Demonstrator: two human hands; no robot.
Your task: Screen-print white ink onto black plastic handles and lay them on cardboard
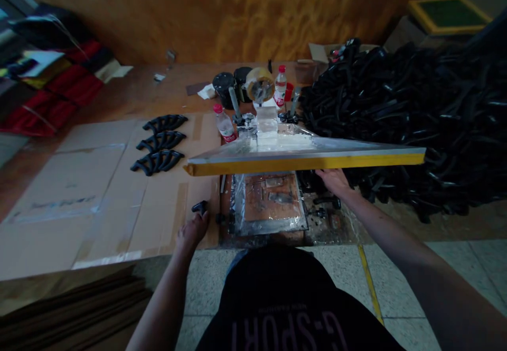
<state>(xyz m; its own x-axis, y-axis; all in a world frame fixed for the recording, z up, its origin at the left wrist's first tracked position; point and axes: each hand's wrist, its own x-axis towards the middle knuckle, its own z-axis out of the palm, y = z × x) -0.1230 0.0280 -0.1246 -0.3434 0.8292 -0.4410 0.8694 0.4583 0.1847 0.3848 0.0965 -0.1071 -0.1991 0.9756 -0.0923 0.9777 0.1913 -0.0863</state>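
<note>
Plywood-walled workshop, cardboard-covered bench (99,192) with a raised printing frame.
Right hand (336,181) grips the front edge of the yellow-edged, tilted screen frame (304,158), holding it above the foil-wrapped plate (269,203) at the bench's near edge; left hand (193,230) pinches a small black plastic piece (200,206) on the cardboard; curved black plastic parts (404,118) heap at the right side.

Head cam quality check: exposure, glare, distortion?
Head view: dim and underexposed overall; glare on the raised yellow-edged screen frame held by the right hand; wide-angle bending toward the edges; big pile of black plastic parts crushed to near-solid black.
</note>
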